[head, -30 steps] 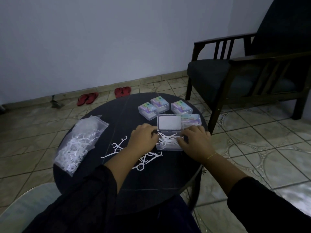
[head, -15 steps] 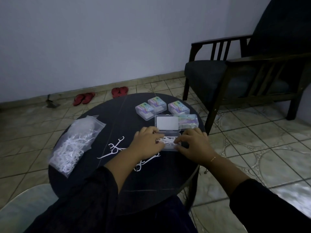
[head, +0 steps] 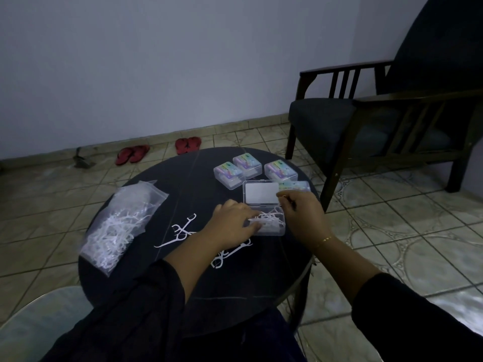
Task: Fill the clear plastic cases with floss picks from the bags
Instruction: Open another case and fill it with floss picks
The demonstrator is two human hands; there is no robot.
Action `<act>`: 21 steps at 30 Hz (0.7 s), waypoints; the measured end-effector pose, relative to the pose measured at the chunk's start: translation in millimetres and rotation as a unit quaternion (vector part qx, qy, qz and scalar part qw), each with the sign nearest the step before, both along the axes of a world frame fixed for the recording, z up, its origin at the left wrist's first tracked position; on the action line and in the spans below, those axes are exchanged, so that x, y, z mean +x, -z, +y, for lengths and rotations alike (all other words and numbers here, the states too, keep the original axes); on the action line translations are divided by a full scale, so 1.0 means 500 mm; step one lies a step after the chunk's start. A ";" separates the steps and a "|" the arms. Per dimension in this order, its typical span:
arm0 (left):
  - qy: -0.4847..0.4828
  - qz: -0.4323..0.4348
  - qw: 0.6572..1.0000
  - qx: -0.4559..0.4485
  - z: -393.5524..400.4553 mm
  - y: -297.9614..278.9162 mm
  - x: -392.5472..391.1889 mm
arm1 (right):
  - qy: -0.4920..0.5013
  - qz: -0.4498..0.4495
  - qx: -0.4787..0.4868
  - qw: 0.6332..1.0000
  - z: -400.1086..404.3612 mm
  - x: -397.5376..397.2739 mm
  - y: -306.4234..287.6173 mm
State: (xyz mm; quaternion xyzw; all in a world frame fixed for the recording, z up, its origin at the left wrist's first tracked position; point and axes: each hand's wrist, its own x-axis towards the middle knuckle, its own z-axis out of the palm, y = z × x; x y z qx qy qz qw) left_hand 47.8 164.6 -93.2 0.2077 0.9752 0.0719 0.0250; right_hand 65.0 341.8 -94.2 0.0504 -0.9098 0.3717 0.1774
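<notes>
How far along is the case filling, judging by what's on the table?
Done: three closed cases stand at the table's far side, a fourth behind the open lid. In hand: the open case holds picks; the left hand presses them down, the right hand is at the lid's edge. Left: loose picks on the table and a still well-filled bag.

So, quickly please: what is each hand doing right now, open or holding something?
Left hand: open, fingers flat on the floss picks in the open case.
Right hand: at the lid; grip cannot be told.
</notes>
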 end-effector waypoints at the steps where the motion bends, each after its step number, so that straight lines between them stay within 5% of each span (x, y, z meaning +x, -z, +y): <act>1: 0.003 0.000 1.000 0.000 0.001 0.000 -0.002 | -0.001 0.009 0.053 0.999 -0.003 -0.002 0.000; 7: -0.026 -0.045 0.995 0.083 -0.001 0.001 -0.001 | -0.053 -0.063 0.268 0.960 -0.021 -0.008 -0.002; 13: -0.044 0.003 0.997 0.060 -0.017 0.006 -0.003 | -0.047 -0.100 0.279 0.954 -0.012 -0.007 0.015; 21: -0.010 -0.038 0.998 0.039 -0.015 0.002 -0.003 | -0.057 -0.103 0.314 0.942 -0.012 -0.012 0.011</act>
